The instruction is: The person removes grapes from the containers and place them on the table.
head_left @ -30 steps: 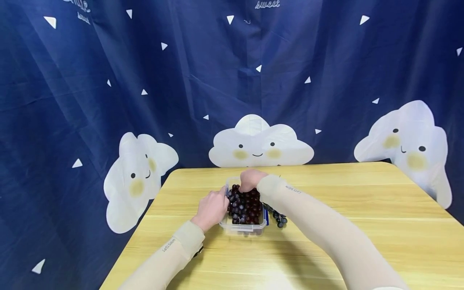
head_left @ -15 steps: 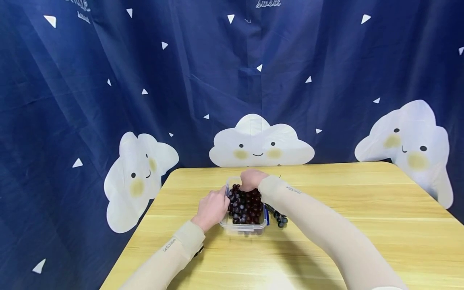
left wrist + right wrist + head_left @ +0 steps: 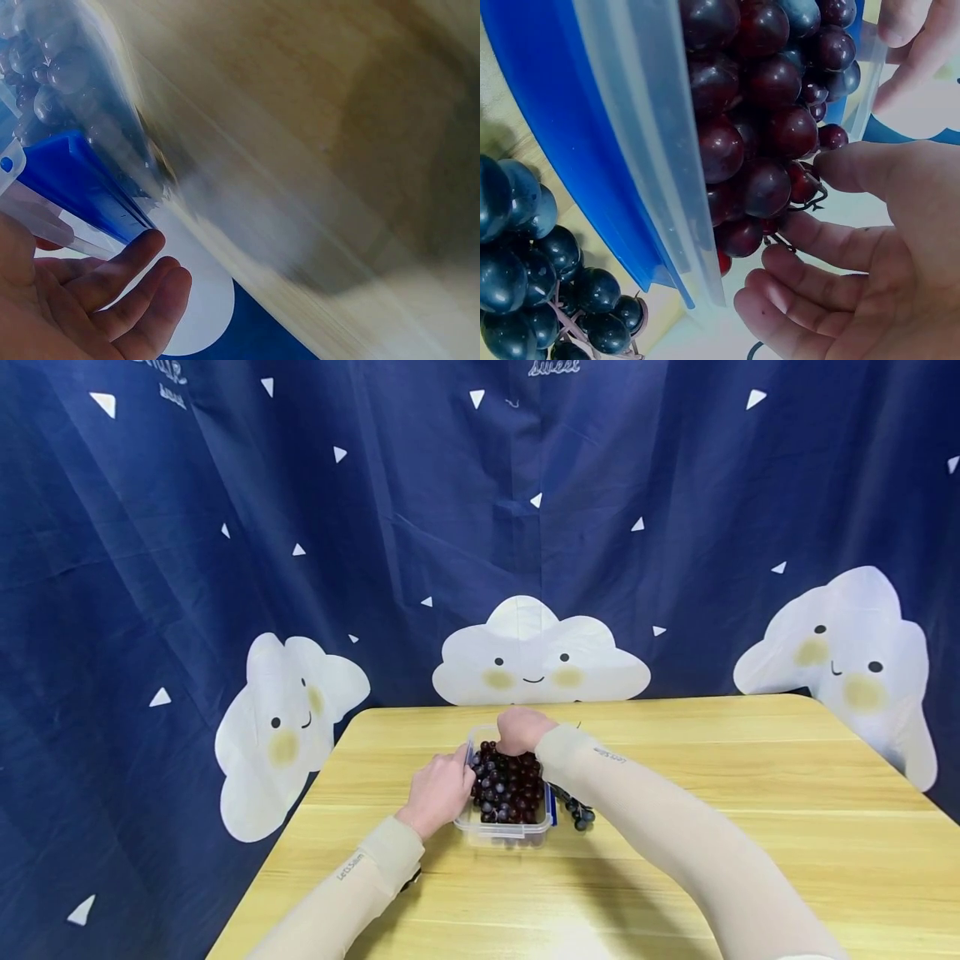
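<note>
Grapes (image 3: 510,797) sit heaped in clear box (image 3: 501,832). Our left hand (image 3: 438,792), half-closed, pinches box's left wall; our right hand (image 3: 521,731), loosely curled, nips grapes' far end. Black bunch (image 3: 580,815) lies just outside, right of box.

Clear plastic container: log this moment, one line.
left hand: holds clear plastic container by left side | right hand: pinches round dark-red grapes inside | round black grapes: outside container, right
</note>
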Demonstrator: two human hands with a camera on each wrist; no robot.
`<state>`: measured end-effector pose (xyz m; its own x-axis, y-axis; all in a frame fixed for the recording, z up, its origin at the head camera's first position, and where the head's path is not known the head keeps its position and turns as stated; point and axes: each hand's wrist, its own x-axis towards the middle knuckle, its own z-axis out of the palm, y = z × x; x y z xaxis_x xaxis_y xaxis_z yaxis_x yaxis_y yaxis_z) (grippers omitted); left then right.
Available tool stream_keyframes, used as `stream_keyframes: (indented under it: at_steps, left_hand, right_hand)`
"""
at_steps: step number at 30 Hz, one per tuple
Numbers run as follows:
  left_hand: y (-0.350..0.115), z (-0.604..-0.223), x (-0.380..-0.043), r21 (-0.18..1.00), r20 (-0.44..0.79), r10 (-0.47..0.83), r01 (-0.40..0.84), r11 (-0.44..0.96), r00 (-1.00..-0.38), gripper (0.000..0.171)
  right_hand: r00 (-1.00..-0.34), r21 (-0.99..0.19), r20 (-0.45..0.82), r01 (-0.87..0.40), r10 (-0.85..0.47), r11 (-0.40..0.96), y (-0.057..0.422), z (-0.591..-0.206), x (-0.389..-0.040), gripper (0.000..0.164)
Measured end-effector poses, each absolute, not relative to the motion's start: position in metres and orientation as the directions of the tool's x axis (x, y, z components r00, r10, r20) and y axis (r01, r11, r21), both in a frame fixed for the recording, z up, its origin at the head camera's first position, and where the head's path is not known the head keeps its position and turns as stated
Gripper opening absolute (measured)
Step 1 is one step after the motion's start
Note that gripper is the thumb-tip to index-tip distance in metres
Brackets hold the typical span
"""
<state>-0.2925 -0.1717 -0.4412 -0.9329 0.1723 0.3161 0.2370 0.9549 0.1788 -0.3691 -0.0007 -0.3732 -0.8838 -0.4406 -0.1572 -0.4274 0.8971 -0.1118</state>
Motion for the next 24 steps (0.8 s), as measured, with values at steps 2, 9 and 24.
stream_keyframes:
  at_steps: [2, 9, 24]
  left_hand:
    - [-0.1713, -0.4412, -0.2925, 0.181, 0.316, 0.171, 0.236, 0.955, -0.933, 0.047]
    - [-0.1706, -0.4405, -0.2918, 0.186, 0.302, 0.163, 0.225, 0.956, -0.939, 0.049]
    - [-0.171, -0.4414, -0.292, 0.191, 0.287, 0.154, 0.214, 0.958, -0.946, 0.049]
  right_hand:
    - [-0.888, -0.111, -0.153, -0.422, -0.435, 0.9, -0.0004, -0.3727, -0.368, 0.04]
    - [-0.888, -0.115, -0.141, -0.425, -0.438, 0.898, -0.0003, -0.3704, -0.3655, 0.04]
    - [-0.88, -0.127, -0.151, -0.435, -0.451, 0.891, 0.0008, -0.3722, -0.3704, 0.039]
